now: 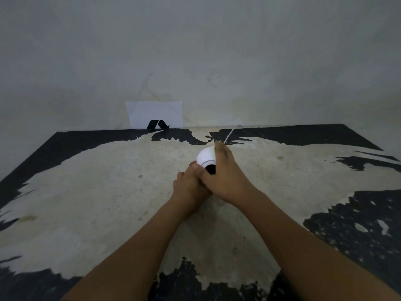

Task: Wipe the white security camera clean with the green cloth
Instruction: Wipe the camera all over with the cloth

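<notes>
I am holding the white security camera (205, 158) near the middle of the worktop (86, 192), toward its far edge. My left hand (191, 183) is gripping its base from below; my right hand (223, 172) is wrapping its right side. No green cloth is showing. Judgement: keep the base steady, avoid tugging the white cable (231, 133), and wipe around the dark lens gently.

Both hands (208, 181) around white camera (205, 158)

Dim room: worn black tabletop (86, 192) with large pale scraped patches, against a bare grey-white plaster wall (195, 51).
</notes>
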`<state>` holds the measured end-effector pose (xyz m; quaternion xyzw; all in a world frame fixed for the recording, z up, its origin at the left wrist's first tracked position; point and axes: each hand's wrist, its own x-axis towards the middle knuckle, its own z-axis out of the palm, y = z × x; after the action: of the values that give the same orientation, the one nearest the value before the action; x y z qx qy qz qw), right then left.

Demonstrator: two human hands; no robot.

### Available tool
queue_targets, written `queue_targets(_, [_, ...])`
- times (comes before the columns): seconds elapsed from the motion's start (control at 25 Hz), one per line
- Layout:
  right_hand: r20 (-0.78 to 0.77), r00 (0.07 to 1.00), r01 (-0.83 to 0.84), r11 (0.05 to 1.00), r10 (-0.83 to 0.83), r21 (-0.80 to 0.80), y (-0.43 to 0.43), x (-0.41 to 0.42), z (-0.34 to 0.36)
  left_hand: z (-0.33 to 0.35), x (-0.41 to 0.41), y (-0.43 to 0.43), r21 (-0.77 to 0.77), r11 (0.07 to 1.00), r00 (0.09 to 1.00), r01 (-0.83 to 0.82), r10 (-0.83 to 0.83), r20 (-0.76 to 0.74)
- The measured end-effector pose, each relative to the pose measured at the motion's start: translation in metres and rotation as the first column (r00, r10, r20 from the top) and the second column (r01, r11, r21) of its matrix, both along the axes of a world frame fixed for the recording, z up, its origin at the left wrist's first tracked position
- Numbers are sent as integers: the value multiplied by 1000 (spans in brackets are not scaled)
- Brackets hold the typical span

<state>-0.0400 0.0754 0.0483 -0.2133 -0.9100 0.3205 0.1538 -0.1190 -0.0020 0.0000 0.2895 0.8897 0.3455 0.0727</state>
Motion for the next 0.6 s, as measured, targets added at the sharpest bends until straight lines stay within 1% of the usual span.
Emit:
queue_targets(0.04, [37,999,-36,987,30,156,-5,-1,2,-1,0,-1,8,1000,1000,4,-4,-1])
queue_targets(0.08, [87,995,-72,948,48,309,-8,-4,4,-2,-1,-2,25,1000,999,3,-4,39])
queue_targets(0.12, [147,988,-109,905,52,412,-10,-9,8,-4,-1,-3,57,998,996,-1,-5,93])
queue_targets(0.16, [199,979,-137,881,49,453,-9,-16,14,-5,-2,-2,53,999,992,-12,6,124])
queue_targets(0.2, [224,973,-154,880,55,449,-6,-23,21,-6,-3,-1,20,1000,996,-5,3,87])
queue_targets(0.24, [222,972,-158,901,71,404,-2,-31,25,-4,-2,0,-41,999,1000,10,-9,15])
queue_targets(0.28, [195,978,-139,934,76,330,3,-35,28,-4,-3,0,-64,998,999,23,-26,-35])
queue_targets(0.36, [101,994,-39,996,31,78,17,-40,32,-2,-2,-2,-11,999,999,40,-40,-16])
queue_targets(0.4, [64,998,15,997,-10,-76,22,-38,32,-4,-3,-3,31,998,999,45,-45,5])
queue_targets(0.44, [42,998,58,973,-50,-222,25,-33,29,-5,-2,-6,58,997,998,57,-56,-6])
queue_targets(0.48, [23,996,88,939,-85,-331,24,-27,23,-6,-1,-6,60,996,998,60,-60,-6])
queue_targets(0.52, [-3,993,106,912,-117,-395,20,-20,15,-6,1,-7,58,997,998,59,-58,-16])
queue_targets(0.56, [-25,990,114,900,-137,-422,14,-14,9,-6,1,-5,41,998,999,46,-46,-12])
queue_targets(0.6, [-55,988,109,907,-144,-407,6,-10,5,-4,0,-2,23,999,1000,30,-30,0])
